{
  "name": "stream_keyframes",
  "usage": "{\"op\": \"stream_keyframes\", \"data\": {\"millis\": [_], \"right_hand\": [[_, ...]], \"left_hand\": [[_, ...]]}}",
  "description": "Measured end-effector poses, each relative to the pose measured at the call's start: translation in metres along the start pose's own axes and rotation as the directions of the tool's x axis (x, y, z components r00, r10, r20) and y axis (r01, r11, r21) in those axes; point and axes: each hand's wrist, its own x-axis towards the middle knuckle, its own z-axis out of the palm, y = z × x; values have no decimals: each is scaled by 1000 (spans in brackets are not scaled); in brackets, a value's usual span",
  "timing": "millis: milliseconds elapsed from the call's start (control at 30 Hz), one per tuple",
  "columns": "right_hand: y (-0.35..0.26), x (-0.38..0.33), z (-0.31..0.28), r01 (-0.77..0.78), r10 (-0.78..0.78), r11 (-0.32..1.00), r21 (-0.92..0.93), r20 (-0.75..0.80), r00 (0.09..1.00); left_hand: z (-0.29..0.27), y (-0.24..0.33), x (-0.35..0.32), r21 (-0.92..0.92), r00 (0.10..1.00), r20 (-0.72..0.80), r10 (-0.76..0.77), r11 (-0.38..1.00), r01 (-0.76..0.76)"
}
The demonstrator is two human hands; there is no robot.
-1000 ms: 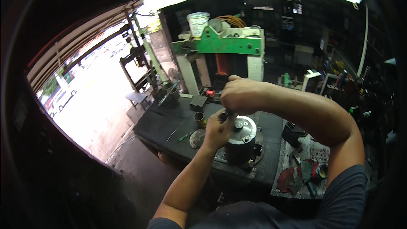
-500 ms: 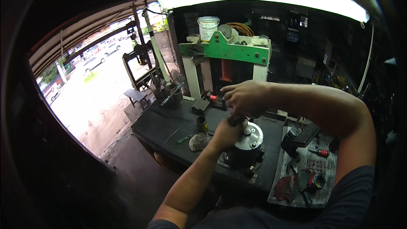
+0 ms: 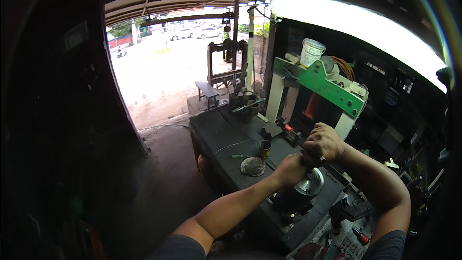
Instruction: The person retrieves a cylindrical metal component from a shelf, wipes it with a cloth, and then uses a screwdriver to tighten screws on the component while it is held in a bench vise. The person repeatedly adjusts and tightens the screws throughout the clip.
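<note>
My left hand (image 3: 290, 170) is closed beside the top of an upright cylinder with a dark body and a silver end cap (image 3: 314, 183); it looks like an electric motor. Just above and to the right, my right hand (image 3: 321, 140) is curled into a fist, close against the left. Something dark shows between the two hands, and a small pale tip pokes out under the right fist. Fingers hide most of it, so its kind cannot be told. A bolt head stands on the silver cap.
Left of the cylinder on the dark bench (image 3: 219, 127) are a round grey lump (image 3: 252, 166), a small tin (image 3: 265, 149) and a green-handled tool (image 3: 238, 156). A green press frame (image 3: 320, 79) rises behind. A red-and-black tool (image 3: 360, 235) lies at lower right.
The view has swung to the left, so the bench sits further right. My right hand's fingers, partly stretched before, are now curled into a fist. My left hand stays closed by the cap.
</note>
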Motion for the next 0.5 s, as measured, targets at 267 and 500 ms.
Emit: {"op": "stream_keyframes", "data": {"millis": [267,500], "right_hand": [[-11,1,-12,-38,37,999,6,56,998],[-19,10,-36,41,-35,999,-28,181,983]], "left_hand": [[2,6,-1,69,999,-48,-1,998,4],[-4,0,1,-340,961,202,-188,907,248]]}}
